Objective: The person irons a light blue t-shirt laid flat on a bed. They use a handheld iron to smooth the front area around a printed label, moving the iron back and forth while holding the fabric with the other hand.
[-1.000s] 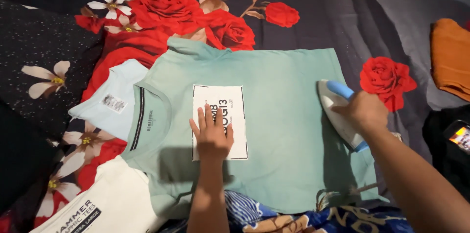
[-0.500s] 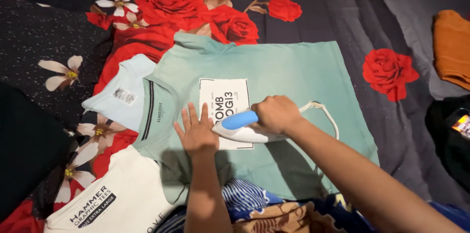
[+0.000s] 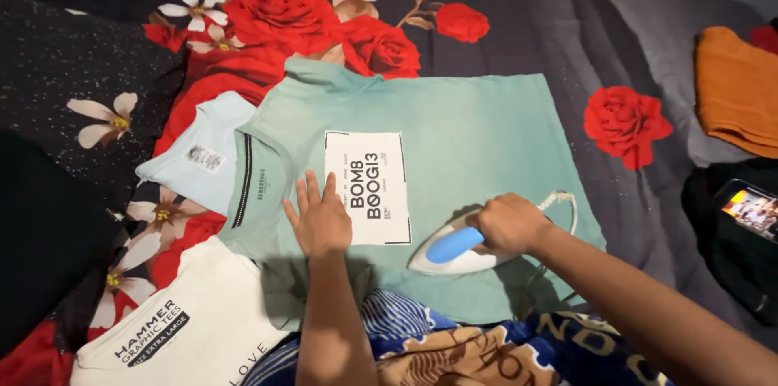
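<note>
- Two hands work one green tee (image 3: 478,130), spread flat on the bed (image 3: 616,37) with its collar to the left and its hem to the right.
- Right hand (image 3: 510,222) is closed round the blue handle of a white iron (image 3: 458,250), which sits sole-down on the near part of the tee, just right of the white print patch (image 3: 366,186).
- Left hand (image 3: 320,220) lies flat, fingers spread, holding nothing; it presses the cloth just left of the patch, near the collar.
- Ironing looks under way, with the near strip being pressed.
- Any further pass calls for the flat hand to hold the cloth taut and stay clear of the iron's tip.
- Pale blue tee (image 3: 198,160) lies under the collar at left; a white tee (image 3: 190,325) lies near left.
- Orange cloth (image 3: 733,94) sits far right, and a lit phone (image 3: 750,212) lies right.
</note>
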